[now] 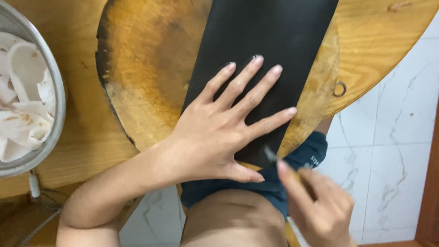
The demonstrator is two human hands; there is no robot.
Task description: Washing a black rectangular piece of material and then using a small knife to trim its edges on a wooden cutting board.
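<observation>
My left hand (219,133) lies open, fingers spread flat on a black sheet (262,41) that runs toward 12 o'clock across a round wooden board (142,75) on the bench (70,146). My right hand (319,207), at 5 o'clock, is closed around a thin tool (271,155) whose tip meets the sheet's near edge. A metal bowl (57,106) of pale pieces sits at 9 o'clock.

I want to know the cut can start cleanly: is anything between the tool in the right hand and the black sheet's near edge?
Nothing visible. The right hand holds a small thin tool's tip right at the flat black sheet's near edge, beside the left hand pressed flat on it.
</observation>
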